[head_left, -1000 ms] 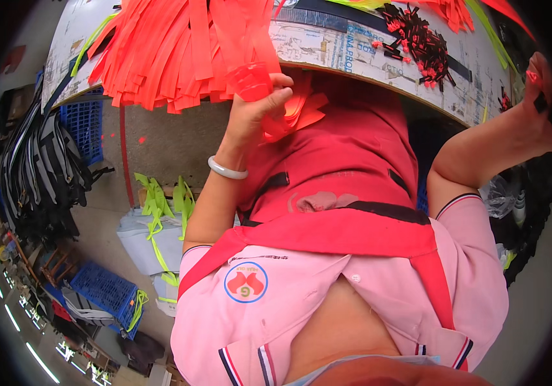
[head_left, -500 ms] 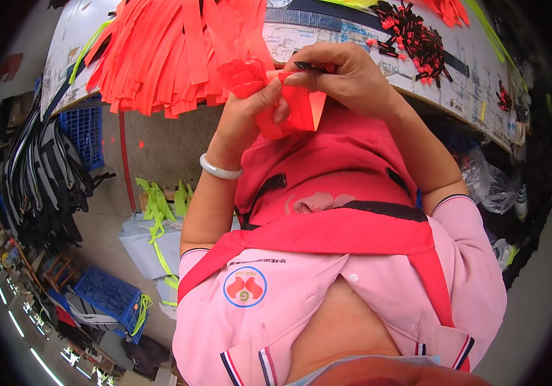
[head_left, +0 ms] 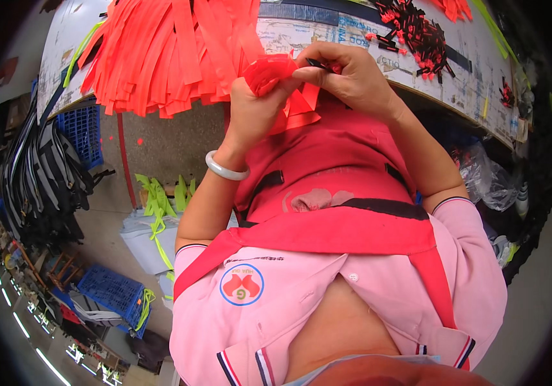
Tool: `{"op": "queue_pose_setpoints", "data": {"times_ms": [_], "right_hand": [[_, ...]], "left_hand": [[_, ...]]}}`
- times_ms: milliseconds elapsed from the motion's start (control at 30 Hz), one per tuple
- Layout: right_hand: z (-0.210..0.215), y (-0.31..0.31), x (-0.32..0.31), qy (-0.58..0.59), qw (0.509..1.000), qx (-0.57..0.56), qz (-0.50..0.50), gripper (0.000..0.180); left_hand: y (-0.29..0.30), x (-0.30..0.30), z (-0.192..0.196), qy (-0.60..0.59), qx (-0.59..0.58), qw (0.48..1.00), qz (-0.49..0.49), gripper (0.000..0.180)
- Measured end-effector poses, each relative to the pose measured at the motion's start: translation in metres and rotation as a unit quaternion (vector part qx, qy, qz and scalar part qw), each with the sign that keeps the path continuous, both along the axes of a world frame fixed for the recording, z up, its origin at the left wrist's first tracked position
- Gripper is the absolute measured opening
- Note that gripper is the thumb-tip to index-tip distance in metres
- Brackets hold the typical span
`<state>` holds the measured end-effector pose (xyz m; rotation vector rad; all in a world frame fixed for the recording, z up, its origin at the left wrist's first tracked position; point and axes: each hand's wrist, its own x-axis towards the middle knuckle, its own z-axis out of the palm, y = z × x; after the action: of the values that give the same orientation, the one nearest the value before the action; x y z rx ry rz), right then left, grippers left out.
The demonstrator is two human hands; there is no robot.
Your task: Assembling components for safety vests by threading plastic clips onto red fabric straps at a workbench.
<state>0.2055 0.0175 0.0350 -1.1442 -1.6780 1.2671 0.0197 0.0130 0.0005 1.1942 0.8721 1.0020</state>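
My left hand grips a folded bunch of orange-red straps just below the table edge; a pale bangle sits on that wrist. My right hand meets it from the right, pinching a small black clip against the strap ends. Loose ends of the orange-red strap hang below both hands, over my red apron. A big heap of the same orange-red straps lies on the table to the left, draping over its edge.
A pile of small black clips lies on the table at the upper right. Blue crates and black straps stand on the left. Neon-green straps lie on a grey bag on the floor. Plastic bags sit under the table's right side.
My right hand came from the far right of the table to my left hand, bringing a black clip to the strap bunch. My left hand stayed near the table edge.
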Motion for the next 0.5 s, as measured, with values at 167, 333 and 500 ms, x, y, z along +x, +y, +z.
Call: {"op": "queue_pose_setpoints", "data": {"times_ms": [167, 333, 500], "right_hand": [[0.001, -0.001, 0.007, 0.001, 1.0, 0.017, -0.01, 0.018], [0.003, -0.004, 0.014, -0.031, 0.997, -0.046, 0.051, 0.017], [-0.01, -0.011, 0.014, -0.056, 0.998, 0.008, 0.034, 0.017]], "left_hand": [[0.001, -0.001, 0.001, -0.021, -0.042, 0.999, -0.023, 0.013], [0.0, -0.001, 0.004, -0.011, -0.028, 1.0, -0.007, 0.012], [-0.004, 0.003, 0.003, 0.018, -0.012, 1.0, 0.0, 0.012]]}}
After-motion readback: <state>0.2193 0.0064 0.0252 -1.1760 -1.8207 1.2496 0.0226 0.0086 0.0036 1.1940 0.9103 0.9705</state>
